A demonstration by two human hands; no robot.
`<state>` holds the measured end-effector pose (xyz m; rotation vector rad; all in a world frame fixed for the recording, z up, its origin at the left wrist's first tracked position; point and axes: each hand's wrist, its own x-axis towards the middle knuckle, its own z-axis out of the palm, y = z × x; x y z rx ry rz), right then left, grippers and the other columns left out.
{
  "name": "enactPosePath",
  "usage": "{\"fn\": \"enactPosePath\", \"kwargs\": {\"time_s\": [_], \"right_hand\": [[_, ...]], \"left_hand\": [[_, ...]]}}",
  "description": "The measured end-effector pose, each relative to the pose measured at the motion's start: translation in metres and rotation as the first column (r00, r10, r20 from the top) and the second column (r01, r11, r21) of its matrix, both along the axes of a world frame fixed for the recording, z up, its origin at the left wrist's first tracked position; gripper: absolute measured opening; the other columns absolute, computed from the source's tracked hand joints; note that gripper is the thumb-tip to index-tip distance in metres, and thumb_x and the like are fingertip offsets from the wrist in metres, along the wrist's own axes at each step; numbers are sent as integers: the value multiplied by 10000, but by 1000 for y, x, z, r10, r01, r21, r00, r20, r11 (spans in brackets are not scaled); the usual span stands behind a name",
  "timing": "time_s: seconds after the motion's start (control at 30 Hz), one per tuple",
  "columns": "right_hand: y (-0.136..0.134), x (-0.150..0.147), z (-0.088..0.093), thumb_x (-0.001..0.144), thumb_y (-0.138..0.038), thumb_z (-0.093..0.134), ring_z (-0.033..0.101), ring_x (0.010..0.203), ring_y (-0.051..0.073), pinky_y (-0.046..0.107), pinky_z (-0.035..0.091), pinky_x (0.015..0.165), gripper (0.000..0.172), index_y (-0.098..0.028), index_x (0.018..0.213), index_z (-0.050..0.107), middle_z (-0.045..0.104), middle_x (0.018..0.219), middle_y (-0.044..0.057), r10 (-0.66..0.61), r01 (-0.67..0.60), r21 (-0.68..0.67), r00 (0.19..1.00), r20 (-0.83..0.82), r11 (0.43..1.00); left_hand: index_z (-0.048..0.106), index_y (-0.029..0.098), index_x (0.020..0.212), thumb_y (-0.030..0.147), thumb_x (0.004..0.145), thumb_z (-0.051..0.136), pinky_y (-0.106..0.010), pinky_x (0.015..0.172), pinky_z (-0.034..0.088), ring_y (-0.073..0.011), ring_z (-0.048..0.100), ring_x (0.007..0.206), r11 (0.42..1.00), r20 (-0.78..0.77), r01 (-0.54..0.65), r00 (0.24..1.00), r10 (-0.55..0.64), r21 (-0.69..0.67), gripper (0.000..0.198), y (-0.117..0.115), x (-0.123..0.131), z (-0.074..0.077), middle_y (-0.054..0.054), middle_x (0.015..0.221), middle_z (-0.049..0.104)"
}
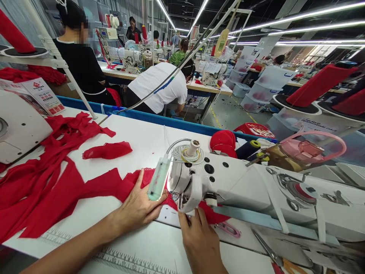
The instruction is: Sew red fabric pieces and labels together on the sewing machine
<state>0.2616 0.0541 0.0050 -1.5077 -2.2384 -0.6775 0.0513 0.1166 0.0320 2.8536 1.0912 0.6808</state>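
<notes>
A white sewing machine (228,179) stands before me, with red fabric (168,201) running under its needle area. My left hand (141,203) lies flat on the fabric just left of the needle, fingers stretched out and partly behind a pale green lamp (157,179). Close to the presser foot, at the right, my right hand (198,236) has its fingers bent together on the red fabric; some fingertips are hidden by the machine head. Linked red pieces (99,184) trail from the needle leftward over the table. A small pink-handled tool (229,229) lies right of my right hand.
Scissors (266,243) lie at the lower right. Behind the machine are a red fabric bundle (223,141), dark thread spools (248,148) and a pink-lidded bottle (303,148). One loose red piece (107,150) rests at left. A co-worker in white (161,85) bends down beyond the blue edge.
</notes>
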Motion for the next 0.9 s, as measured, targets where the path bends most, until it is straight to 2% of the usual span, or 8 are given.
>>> {"fn": "enactPosePath", "kwargs": {"time_s": [0.13,0.23,0.4,0.5,0.57,0.7,0.83,0.9], "right_hand": [[-7,25,9,897,31,461,600,860,212,273,415,606,335,-167,1095,645,624,915,82,80,-81,-86,997,-17,993],[-9,50,11,973,-54,475,607,891,214,299,422,681,275,-125,1201,613,655,979,87,128,-130,-60,991,-34,990],[1,72,14,1034,-151,398,609,783,203,326,417,709,242,-132,1106,628,678,937,82,121,-122,-45,992,-22,992],[9,70,16,1055,-248,377,598,689,184,314,395,610,273,-138,1095,624,660,858,60,150,-150,-80,989,-6,985],[14,67,17,1060,-264,345,608,683,185,308,379,561,308,-137,1133,616,658,870,62,164,-159,-149,986,23,976],[19,62,24,996,-134,359,578,643,183,297,353,518,302,-183,833,608,634,858,62,158,-131,-309,985,64,942],[13,50,41,896,-26,397,621,901,223,273,403,567,243,-181,815,565,632,1089,110,215,-200,-369,977,-2,907],[6,41,52,906,-38,406,622,918,231,277,431,600,219,-189,868,561,639,1013,92,213,-217,-467,975,-62,857]], "left_hand": [[630,189,793,126,919,450,-690,1100,276,-151,521,738,1000,30,21,999,-21,-2,229,5,-2,3,-2,787,609],[634,192,815,111,903,457,-644,1086,332,-156,528,768,999,41,41,998,-41,1,214,10,-4,5,1,788,596],[618,185,1005,39,856,460,-516,964,481,-205,579,884,999,-20,34,999,-34,32,262,2,4,2,-41,898,636],[565,138,1137,-86,745,394,-454,897,509,-259,570,1051,997,-75,-57,995,61,57,483,-12,12,-8,-107,1062,640],[541,108,1185,-111,689,378,-443,859,513,-264,570,1002,990,-70,-136,988,139,45,566,-20,12,-14,-123,1067,631],[523,162,1211,-85,645,428,-406,841,503,-237,548,917,977,-24,-158,987,156,-145,625,-25,-1,-14,-87,1081,620],[483,201,1256,-100,615,429,-362,861,471,-221,534,980,969,-59,-140,990,131,-203,711,-23,-10,-8,-53,1131,612],[494,196,1232,-105,616,430,-357,830,464,-222,536,947,972,-83,-156,986,143,-176,689,-21,-9,-9,-46,1093,622]]}}
